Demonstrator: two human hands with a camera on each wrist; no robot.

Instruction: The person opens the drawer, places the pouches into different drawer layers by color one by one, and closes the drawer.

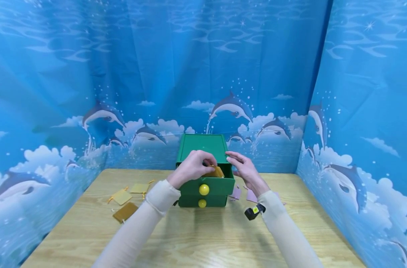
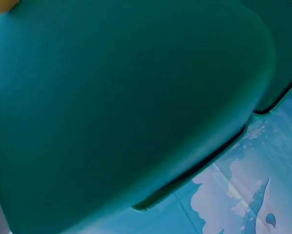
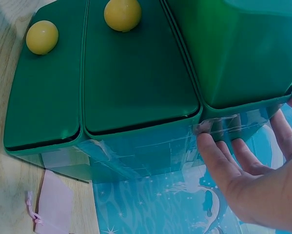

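A green drawer cabinet (image 1: pixel 203 147) with round yellow knobs stands on the table, its top drawer (image 1: pixel 220 183) pulled out. Over that drawer my left hand (image 1: pixel 194 168) pinches a golden-brown drawstring pouch (image 1: pixel 217 172), partly hidden by the fingers and the drawer front. Green plastic (image 2: pixel 136 112) fills most of the left wrist view, where the pouch does not show. My right hand (image 1: pixel 245 169) touches the cabinet's right side; in the right wrist view its extended fingers (image 3: pixel 219 161) rest against the side wall near the open drawer.
Left of the cabinet lie two yellow pouches, one nearer (image 1: pixel 121 197) and one farther (image 1: pixel 139 188), plus a brown pouch (image 1: pixel 125 212). To the right are pink pouches (image 1: pixel 251 195), partly behind my right arm. A dolphin-print curtain (image 1: pixel 203 74) surrounds the wooden table (image 1: pixel 216 230).
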